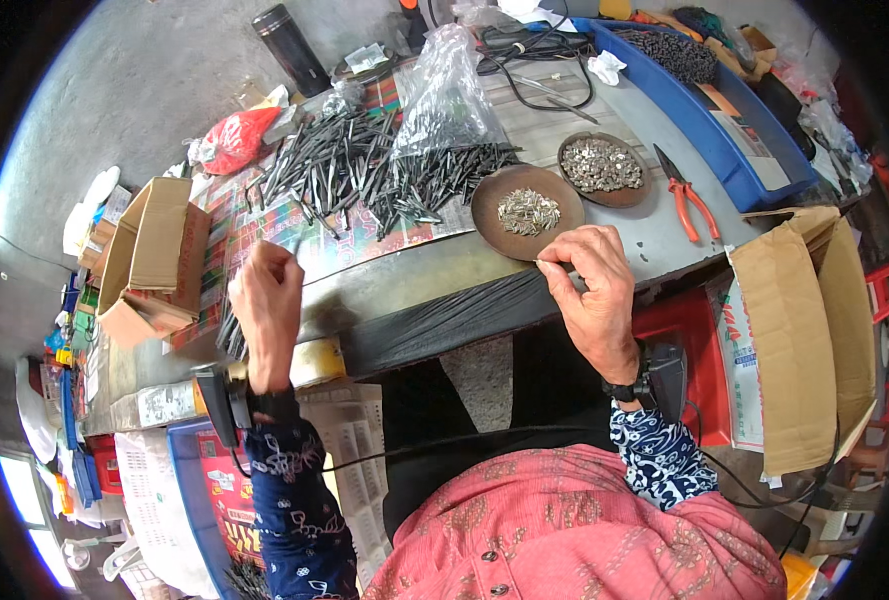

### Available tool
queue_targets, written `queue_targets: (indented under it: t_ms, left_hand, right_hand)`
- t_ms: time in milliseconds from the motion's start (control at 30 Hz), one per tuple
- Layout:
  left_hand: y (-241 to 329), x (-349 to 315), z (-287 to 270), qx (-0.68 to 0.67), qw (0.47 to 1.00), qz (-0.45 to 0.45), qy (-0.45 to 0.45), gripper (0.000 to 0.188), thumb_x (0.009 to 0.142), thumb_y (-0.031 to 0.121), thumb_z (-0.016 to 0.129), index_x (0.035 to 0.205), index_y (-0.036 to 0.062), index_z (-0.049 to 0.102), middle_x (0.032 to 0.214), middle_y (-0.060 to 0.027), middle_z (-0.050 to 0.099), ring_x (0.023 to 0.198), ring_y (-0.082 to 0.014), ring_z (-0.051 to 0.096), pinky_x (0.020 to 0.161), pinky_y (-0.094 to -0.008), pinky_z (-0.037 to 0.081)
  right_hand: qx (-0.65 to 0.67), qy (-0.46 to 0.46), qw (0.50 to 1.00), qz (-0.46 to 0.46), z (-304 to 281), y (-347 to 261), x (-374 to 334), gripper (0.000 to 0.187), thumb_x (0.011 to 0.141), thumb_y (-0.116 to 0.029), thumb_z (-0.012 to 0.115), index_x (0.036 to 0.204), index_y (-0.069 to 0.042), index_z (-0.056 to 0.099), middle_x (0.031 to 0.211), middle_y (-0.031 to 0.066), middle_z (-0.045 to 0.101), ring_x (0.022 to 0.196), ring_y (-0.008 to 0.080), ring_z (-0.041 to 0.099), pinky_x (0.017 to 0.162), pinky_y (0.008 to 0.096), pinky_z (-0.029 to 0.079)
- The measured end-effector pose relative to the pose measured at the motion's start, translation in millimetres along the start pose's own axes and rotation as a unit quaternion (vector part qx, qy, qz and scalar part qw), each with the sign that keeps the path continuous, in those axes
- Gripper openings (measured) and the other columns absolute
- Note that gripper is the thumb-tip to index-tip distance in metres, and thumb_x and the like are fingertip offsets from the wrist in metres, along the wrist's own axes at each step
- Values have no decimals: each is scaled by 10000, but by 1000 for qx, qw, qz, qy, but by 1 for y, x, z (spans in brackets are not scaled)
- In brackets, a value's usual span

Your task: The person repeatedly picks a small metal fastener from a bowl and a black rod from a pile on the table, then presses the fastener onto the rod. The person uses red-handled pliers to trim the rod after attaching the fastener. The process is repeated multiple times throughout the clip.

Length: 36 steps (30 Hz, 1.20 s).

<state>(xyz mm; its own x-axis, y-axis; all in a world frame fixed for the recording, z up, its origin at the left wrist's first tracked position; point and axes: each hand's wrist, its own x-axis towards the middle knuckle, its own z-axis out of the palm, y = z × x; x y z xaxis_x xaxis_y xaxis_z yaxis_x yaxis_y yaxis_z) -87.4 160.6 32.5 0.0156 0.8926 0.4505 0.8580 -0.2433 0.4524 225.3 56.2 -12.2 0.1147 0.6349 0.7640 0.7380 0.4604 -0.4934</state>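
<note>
My left hand [268,308] is closed above the table's front edge, fingertips pinched. A thin dark tip shows at them, too small to name. Several black strips [231,335] lie beside and partly behind this hand; whether it holds any of them, I cannot tell. My right hand [595,290] pinches a tiny pale metal piece between thumb and forefinger. It is just in front of a round brown dish [490,205] with small silvery metal pieces [528,212]. Behind that stands a second brown dish [620,198] of silvery bits [599,163]. A large pile of slim black pieces [335,165] covers the table's middle.
A clear plastic bag [450,95] rests on the pile. Red-handled pliers [693,205] lie to the right, near a long blue tray [705,125]. Cardboard boxes stand at left [155,250] and right [790,340]. Farther back are a black flask [292,50] and a red bag [235,138].
</note>
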Motion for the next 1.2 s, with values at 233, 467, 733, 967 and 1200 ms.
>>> queue_targets:
  t_ms: [233,467,733,967,1200]
  left_hand:
    - [39,-56,-26,-232,969,10,-81,66,790,-4,677,812,-5,615,677,-35,621,614,-60,568,589,-221,450]
    - [51,-80,-17,-255,951,40,-168,99,794,-34,699,828,6,615,723,-13,600,666,-76,559,623,-222,446]
    - [56,-87,17,-330,940,69,-49,43,861,-29,662,900,-12,659,814,-13,633,678,-67,547,616,-197,445]
    - [83,-119,2,-499,846,-81,-170,192,903,0,637,1094,-21,626,766,-13,639,573,-36,518,505,-173,412]
    - [98,-136,-7,-575,774,-147,-222,150,917,28,635,1047,-32,593,757,-46,650,536,-41,530,469,-173,413]
  right_hand:
    - [65,-7,998,9,-4,-20,0,132,735,8,710,818,-33,615,830,65,621,819,262,586,756,369,465]
    - [118,-39,992,26,0,-42,-2,114,745,22,714,816,-16,633,836,64,639,826,230,595,743,330,481]
    - [168,-54,984,8,6,-65,2,135,744,9,721,816,-33,614,816,76,627,777,258,589,706,348,473]
    - [211,-76,974,7,10,-79,-3,127,748,34,712,827,-18,627,808,70,641,762,206,606,685,303,484]
    - [225,-94,970,8,14,-84,-6,119,768,29,695,849,-15,620,814,73,634,739,194,601,656,298,483]
